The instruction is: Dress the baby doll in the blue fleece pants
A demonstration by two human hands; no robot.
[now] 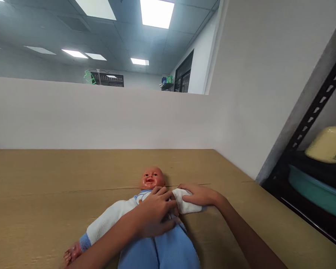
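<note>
A baby doll (152, 177) lies on its back, its head toward the far wall. It wears a white fleece top (112, 213) with blue cuffs and blue trousers (164, 251). My left hand (154, 211) lies across the doll's chest, fingers bent and thumb lower down, closed on its front. Exactly what is between those fingers is partly hidden. At the doll's side on the right, my right hand (198, 195) grips the white sleeve (189, 207) from above. The other sleeve stretches out to the lower left, with the doll's small hand (72, 253) showing past the cuff.
The doll rests on a wooden tabletop (44, 209) with a seam running across it. A low white wall (100, 116) borders the far side. On the right, a dark shelf rack (308, 119) holds a teal basin (316, 190) and a pale yellow container (329, 144).
</note>
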